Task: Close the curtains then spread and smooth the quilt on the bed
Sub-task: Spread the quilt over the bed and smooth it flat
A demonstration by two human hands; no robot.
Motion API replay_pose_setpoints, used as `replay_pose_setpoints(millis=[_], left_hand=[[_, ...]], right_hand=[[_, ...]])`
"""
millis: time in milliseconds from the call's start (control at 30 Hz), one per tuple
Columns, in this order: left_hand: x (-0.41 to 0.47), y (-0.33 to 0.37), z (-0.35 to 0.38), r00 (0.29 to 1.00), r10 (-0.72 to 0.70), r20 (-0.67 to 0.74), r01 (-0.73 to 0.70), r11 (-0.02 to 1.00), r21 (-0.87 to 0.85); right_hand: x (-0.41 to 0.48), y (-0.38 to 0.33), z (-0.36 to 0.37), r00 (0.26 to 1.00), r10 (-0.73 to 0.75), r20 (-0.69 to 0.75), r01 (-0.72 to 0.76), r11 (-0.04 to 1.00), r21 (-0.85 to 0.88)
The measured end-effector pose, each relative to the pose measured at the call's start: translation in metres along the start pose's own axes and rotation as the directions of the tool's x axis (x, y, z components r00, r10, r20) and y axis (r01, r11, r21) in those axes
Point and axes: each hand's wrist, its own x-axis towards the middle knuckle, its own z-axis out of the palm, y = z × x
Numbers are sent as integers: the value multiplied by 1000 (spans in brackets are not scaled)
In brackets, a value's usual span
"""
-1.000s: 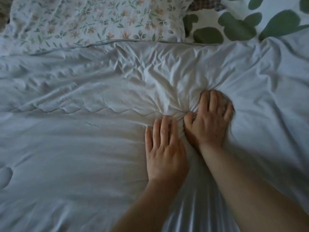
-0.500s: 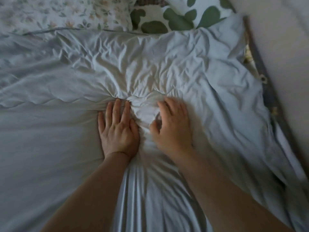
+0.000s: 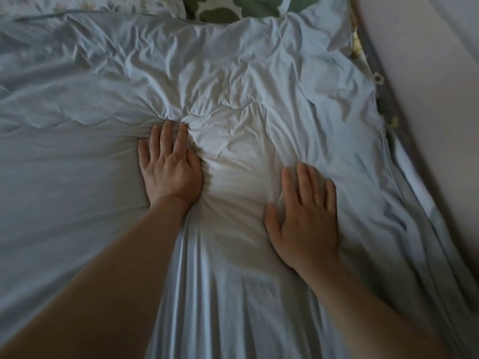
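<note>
Risk assessment: the pale blue quilt covers the bed, its top edge reaching the floral pillow and the green-leaf pillow, its right edge lying along the grey mattress border beside the wall. A raised bulge of fabric stands between the two hands, and long folds run from it toward the camera. If both palms push inward, the bulge is likely to gather higher and set new creases. If they press outward unevenly, the filling may shift to one side and the right edge could slide into the gap at the wall. The crumpled zone above the bulge probably needs separate strokes, because pressure applied only here would not reach it. Hand pose: the left hand lies palm down on the quilt at the left flank of the bulge, fingers straight and close together, pressing and gripping nothing. The right hand lies palm down at the right flank, nearer the camera, fingers extended and slightly spread, also holding nothing. Both forearms extend forward with the folds running between them.
</note>
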Motion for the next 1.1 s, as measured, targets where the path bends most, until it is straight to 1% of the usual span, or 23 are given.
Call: replay_pose_setpoints(millis=[100,267,400,467,533,600,667,733,767,833,900,967,1033,1067,1100], left_hand=[[0,1,1,1000,7,-9,-7,1000,0],[-4,5,-6,1000,16,-16,-16,1000,21],[-30,35,-32,999,30,12,-30,1000,8],[-71,59,-47,997,43,60,-40,998,-51],[-137,74,-57,988,103,111,-91,990,-106],[-194,72,-60,977,140,158,-125,987,-101],[-213,60,-53,958,138,251,-128,990,-56],[-205,54,-46,950,122,287,-121,992,-18],[-202,57,-44,952,117,284,-125,992,8],[-197,62,-40,950,114,292,-134,990,48],[-195,64,-40,936,103,336,-137,987,80],[-193,69,-48,914,78,397,-146,979,142],[-194,76,-63,892,68,447,-183,959,218],[-199,82,-72,885,65,461,-195,951,241],[-207,86,-83,880,46,473,-178,955,239]], right_hand=[[3,-2,9,1000,21,-22,-21,1000,20],[6,2,14,999,7,-47,-5,999,44],[8,3,15,998,-17,-63,22,997,74],[9,3,17,997,-42,-59,48,994,95],[7,6,14,997,-63,-50,68,992,108],[2,9,7,997,-68,-41,74,984,162],[-13,11,0,996,-68,-49,78,968,240],[-36,16,-6,987,-72,-140,109,956,272],[-50,24,-12,978,-43,-204,96,962,255],[-71,42,-27,963,67,-261,-12,979,206],[-86,63,-40,943,204,-262,-164,972,167],[-99,81,-51,907,307,-288,-288,951,110],[-112,92,-59,877,372,-304,-375,926,50],[-116,96,-64,869,399,-294,-406,913,40],[-119,99,-70,873,417,-255,-419,907,46]])
